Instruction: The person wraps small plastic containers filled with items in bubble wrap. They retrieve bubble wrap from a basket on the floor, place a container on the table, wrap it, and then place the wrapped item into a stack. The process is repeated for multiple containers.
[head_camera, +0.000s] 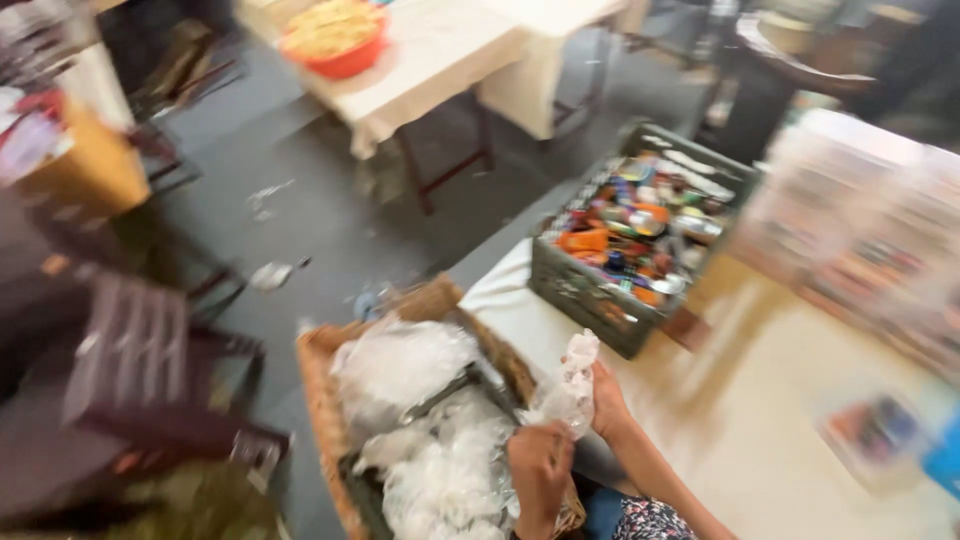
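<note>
Head view: both hands (540, 465) (603, 400) raised, fingers gripping clear plastic wrap (568, 385) over basket (318, 400).

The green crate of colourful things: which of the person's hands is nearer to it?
Right. The right hand, holding a clear plastic bag, is just below the green crate; the left hand sits lower, over the wicker basket.

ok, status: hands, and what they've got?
Left hand and right hand both gripping a crumpled clear plastic bag. Woven wicker basket of clear bags directly beneath. Nothing in the way; picture blurred.
</note>
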